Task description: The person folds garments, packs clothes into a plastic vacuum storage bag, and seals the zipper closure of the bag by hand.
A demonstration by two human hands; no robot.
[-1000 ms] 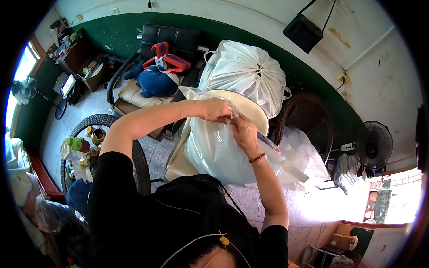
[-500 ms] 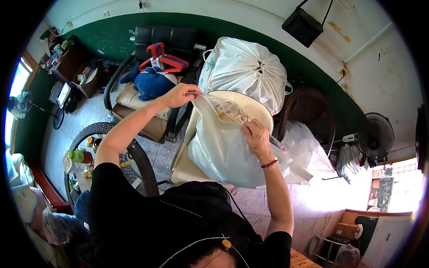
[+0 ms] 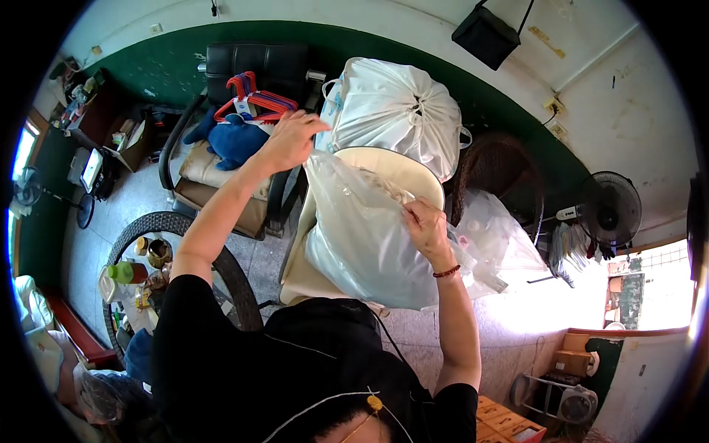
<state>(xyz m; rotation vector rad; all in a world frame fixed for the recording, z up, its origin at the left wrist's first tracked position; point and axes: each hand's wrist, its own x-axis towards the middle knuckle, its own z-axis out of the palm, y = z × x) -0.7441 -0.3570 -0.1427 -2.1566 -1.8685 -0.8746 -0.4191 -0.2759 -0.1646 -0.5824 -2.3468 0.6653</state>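
A large, full translucent plastic bag (image 3: 362,236) rests on a cream chair (image 3: 395,162), whose backrest shows behind it. My right hand (image 3: 426,227), with a beaded bracelet at the wrist, is closed on the bag's upper right edge. At the bag's upper left corner, my left hand (image 3: 290,140) has its fingers stretched out, and the plastic comes up just below the palm. Pale contents show faintly near the bag's mouth; I cannot make out what they are.
Behind the chair sits a white drawstring bag (image 3: 406,111). A black armchair (image 3: 255,70) holds red hangers (image 3: 266,103) and a blue plush toy (image 3: 235,140). A tire-rimmed table (image 3: 240,288) with jars stands left. Another plastic bag (image 3: 495,232) and a fan (image 3: 609,214) are right.
My left hand has gone from pinching the bag's corner to stretched fingers, slightly higher and to the left. The bag's mouth has narrowed. My right hand keeps its hold.
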